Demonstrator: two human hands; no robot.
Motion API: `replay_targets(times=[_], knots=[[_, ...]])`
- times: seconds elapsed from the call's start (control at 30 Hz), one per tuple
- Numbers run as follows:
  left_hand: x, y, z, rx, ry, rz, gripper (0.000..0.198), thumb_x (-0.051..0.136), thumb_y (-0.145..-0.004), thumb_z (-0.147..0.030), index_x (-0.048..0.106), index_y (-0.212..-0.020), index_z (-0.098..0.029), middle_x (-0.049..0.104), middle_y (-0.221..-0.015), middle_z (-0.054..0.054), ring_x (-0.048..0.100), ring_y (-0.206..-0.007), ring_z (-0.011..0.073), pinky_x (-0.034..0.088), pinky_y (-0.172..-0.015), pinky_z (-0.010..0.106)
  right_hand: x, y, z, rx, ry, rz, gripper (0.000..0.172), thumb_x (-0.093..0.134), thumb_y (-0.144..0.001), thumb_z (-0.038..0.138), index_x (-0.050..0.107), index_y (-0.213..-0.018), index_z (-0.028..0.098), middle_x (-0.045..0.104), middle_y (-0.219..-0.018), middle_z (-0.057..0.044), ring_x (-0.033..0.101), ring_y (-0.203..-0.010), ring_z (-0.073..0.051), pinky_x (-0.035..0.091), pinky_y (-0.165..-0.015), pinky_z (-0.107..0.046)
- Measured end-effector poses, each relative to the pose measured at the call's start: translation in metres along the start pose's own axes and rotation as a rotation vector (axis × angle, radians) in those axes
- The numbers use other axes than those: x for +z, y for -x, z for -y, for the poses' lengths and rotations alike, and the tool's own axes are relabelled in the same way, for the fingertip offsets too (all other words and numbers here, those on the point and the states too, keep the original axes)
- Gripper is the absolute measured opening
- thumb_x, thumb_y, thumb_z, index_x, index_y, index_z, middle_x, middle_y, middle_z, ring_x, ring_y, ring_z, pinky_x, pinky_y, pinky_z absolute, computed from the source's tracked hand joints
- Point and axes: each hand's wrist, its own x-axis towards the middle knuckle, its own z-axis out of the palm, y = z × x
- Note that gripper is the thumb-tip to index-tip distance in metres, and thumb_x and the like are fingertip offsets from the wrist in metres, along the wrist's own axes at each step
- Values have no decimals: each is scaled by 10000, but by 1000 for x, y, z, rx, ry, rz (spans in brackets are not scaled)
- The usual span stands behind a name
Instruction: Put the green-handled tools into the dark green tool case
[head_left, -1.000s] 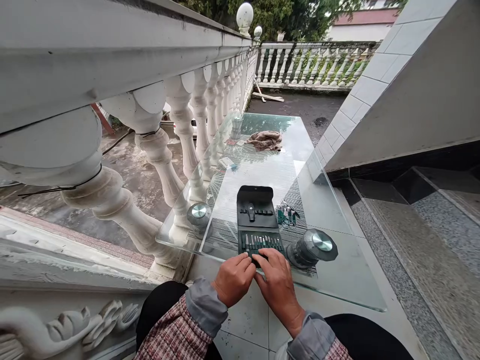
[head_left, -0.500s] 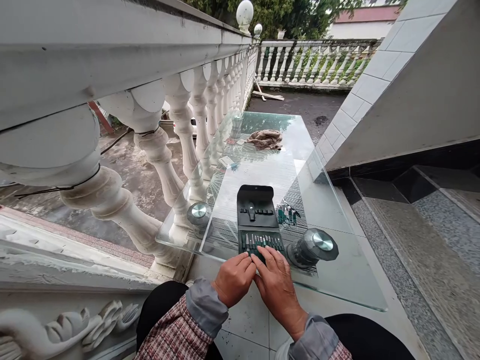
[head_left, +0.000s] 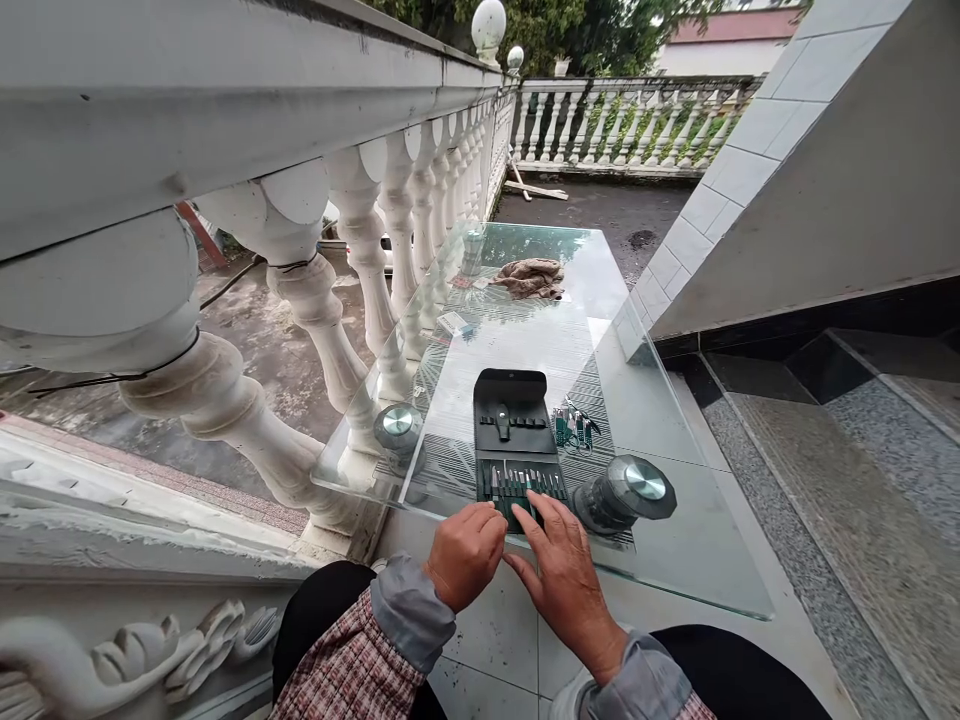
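An unfolded dark manicure case (head_left: pixel 512 445) lies on the glass table, with a row of slim metal tools (head_left: pixel 525 478) in its near half. My left hand (head_left: pixel 466 552) is closed at the case's near left edge; what its fingers hold, if anything, is hidden. Over the near right part of the case, my right hand (head_left: pixel 559 560) has its fingers spread and its thumb apart, fingertips at the tools' lower ends. Whether they press on them I cannot tell. Several green-and-silver clippers (head_left: pixel 574 428) lie in a small pile right of the case.
The glass table (head_left: pixel 675 540) has round metal-capped supports, one (head_left: pixel 645 480) close to my right hand. A crumpled brown cloth (head_left: pixel 529 278) and a small white packet (head_left: pixel 453 323) lie farther back. A white balustrade (head_left: pixel 300 290) runs along the left; stone steps (head_left: pixel 810 450) rise on the right.
My right hand has shifted slightly right, its thumb now apart from my left hand. My left hand stays closed in nearly the same place. The case has not visibly moved.
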Motion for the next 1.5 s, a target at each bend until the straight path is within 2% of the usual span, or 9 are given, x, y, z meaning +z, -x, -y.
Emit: replay_targets(times=[0.13,0.4,0.73,1.07,1.5], knots=[[2,2,2,-51,20,-18,193,390,-889,-117,562,-821,-176,642,-793,50,636,-837,163,541,-792,292,-1,-2,3,-18,28,-5,372,502,-858,344,536,-1206,216,461,-1326,-104,337,-1266,-278,302,-1027,-489],[5,3,5,-66,12,-50,209,379,-887,-106,562,-815,-178,629,-790,51,624,-834,167,537,-740,277,-9,-5,9,-8,-12,-45,248,489,-871,335,621,-1026,194,517,-1275,-100,370,-1241,-268,293,-1037,-486],[3,2,3,-74,14,-23,219,366,-893,-108,557,-812,-176,621,-783,52,621,-841,166,529,-764,281,-6,-7,16,-60,11,-43,323,456,-892,326,569,-1173,214,515,-1286,-85,376,-1239,-261,274,-1049,-491],[6,5,5,-80,22,-5,203,382,-906,-133,573,-850,-174,625,-810,59,620,-836,169,532,-755,284,-10,2,-2,70,-30,-100,325,458,-890,289,540,-1188,188,488,-1283,-118,383,-1234,-267,362,-987,-465],[4,1,3,-64,15,-19,220,368,-893,-106,562,-815,-175,623,-785,54,621,-827,166,531,-748,278,-4,-7,13,2,21,-31,311,446,-896,317,585,-1154,211,511,-1291,-92,374,-1244,-261,295,-1037,-485]])
